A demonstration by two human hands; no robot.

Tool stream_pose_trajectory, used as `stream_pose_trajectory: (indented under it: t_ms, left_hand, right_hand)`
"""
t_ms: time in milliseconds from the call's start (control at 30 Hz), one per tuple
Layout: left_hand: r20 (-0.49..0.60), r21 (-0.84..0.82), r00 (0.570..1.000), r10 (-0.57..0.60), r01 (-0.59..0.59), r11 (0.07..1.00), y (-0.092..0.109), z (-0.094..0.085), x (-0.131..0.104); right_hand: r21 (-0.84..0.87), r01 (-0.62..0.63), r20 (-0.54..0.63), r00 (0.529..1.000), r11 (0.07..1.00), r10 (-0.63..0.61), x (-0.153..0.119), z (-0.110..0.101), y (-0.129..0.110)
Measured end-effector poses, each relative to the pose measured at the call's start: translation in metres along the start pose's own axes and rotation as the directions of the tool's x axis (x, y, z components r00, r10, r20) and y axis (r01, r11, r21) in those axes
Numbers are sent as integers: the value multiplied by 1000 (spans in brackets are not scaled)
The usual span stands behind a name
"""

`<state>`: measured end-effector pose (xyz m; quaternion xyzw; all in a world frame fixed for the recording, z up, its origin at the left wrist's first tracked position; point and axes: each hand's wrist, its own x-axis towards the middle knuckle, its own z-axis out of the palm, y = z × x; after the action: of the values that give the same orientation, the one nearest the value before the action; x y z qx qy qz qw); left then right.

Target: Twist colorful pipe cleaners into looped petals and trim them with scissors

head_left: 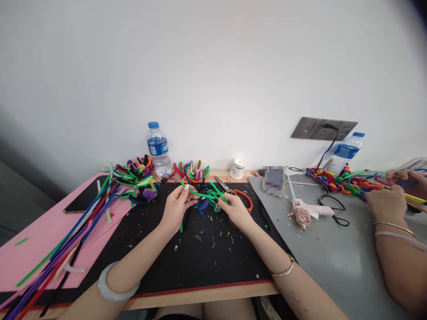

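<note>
Above the black mat (200, 258), green pipe cleaners (203, 194) stretch between my two hands. My left hand (176, 204) pinches one end between thumb and fingers. My right hand (235, 209) is closed on the green pieces near their other side, where one end sticks up past the fingers. Looped blue, purple and green pipe cleaners (209, 204) lie or hang between the hands; whether they are joined to the green ones I cannot tell. Scissors with orange handles (245, 194) rest just behind my right hand.
Long pipe cleaners (63, 249) and a phone (86, 195) lie on the pink sheet at left. Behind stand a water bottle (159, 151), finished-looking colourful bundles (135, 178) and a white cup (237, 169). A pink glue gun (313, 209) lies at right, near another person's hands (387, 202).
</note>
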<state>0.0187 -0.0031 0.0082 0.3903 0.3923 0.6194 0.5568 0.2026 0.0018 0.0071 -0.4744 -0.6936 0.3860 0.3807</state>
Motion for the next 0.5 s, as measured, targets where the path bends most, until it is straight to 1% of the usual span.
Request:
stream_pose_trajectory:
  t_ms: [67,167,300,400,500]
  left_hand:
    - [13,14,1000,-12,11,1000,1,0,-1]
    - [59,27,998,-29,28,999,3,1,-3]
    - [95,80,994,-51,43,996,5,2,-5]
    - [87,127,994,-60,48,991,6,3,-5]
    - [106,168,991,-75,56,984,6,3,-6]
  right_hand:
    - [76,-10,-17,1000,997,11,0,1,0]
    - [219,-72,-14,997,973,77,0,2,-1]
    - [385,-150,32,988,911,149,-1,3,-2]
    - [444,-172,56,985,880,164,-2,3,-3]
    - [461,-169,49,985,871,165,-2,4,-2]
